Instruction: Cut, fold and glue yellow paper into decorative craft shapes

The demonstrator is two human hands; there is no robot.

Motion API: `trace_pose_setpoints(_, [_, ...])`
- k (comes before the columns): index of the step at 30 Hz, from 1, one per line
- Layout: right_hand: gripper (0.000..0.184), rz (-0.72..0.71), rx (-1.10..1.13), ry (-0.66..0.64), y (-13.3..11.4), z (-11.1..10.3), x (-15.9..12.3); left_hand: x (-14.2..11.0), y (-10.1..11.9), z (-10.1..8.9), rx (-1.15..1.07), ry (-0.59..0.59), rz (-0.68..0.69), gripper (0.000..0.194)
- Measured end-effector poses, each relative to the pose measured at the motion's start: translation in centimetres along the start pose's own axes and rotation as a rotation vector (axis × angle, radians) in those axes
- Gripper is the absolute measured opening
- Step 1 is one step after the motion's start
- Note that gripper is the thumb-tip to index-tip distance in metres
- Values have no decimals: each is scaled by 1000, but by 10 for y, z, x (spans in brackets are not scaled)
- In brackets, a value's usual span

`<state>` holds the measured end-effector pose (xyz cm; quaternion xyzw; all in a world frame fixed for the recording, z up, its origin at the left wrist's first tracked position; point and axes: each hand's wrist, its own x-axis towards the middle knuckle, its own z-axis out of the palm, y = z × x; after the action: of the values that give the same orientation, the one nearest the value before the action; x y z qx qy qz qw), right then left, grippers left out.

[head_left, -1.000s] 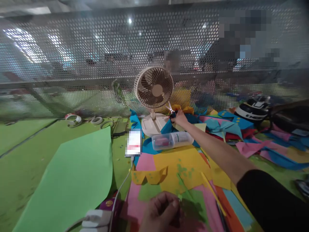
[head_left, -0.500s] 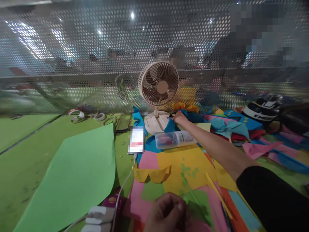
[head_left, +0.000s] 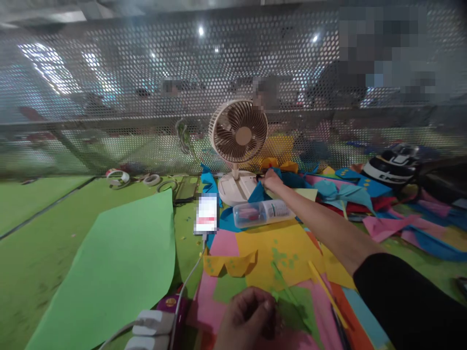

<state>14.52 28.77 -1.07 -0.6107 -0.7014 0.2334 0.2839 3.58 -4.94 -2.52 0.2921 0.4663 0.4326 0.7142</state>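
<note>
Green, scuffed worktop [head_left: 47, 223] backed by a perforated grey metal screen [head_left: 127, 107]. Right hand [head_left: 272, 181] near the far edge, beside the cream fan's smooth round base [head_left: 233, 192]; small dark object [head_left: 259, 177] at its fingertips, grip unclear. Left hand [head_left: 251, 316] on the nearer side, fingers curled toward thumb; cannot tell what, if anything, is pinched. Clear, rounded plastic bottle [head_left: 251, 215] beside right forearm: wrist best kept high. Yellow paper [head_left: 292, 243] flat, blue paper [head_left: 257, 193] creased.
</note>
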Motion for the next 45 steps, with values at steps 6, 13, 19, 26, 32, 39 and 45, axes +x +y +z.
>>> trace_pose_setpoints(6, [34,81,-164,87,26,-70,-39,-3,5,1,0,46,48,37])
trace_pose_setpoints(13, [32,-92,430,-77,58,-127,-131,-3,14,6,59,97,132,34])
trace_pose_setpoints(19, [40,-245,694,108,18,-109,-57,0,11,7,95,98,180,35])
trace_pose_setpoints(26, [46,-432,837,114,-41,-59,33,3,5,-6,136,10,157,38])
trace_pose_setpoints(32, [53,-472,924,57,-55,-38,49,3,3,-6,117,-36,120,37])
trace_pose_setpoints(39, [59,-491,954,64,-59,-42,37,5,-5,-3,78,13,128,38])
trace_pose_setpoints(45, [63,-514,986,175,-69,-31,19,6,-5,-4,73,62,140,38])
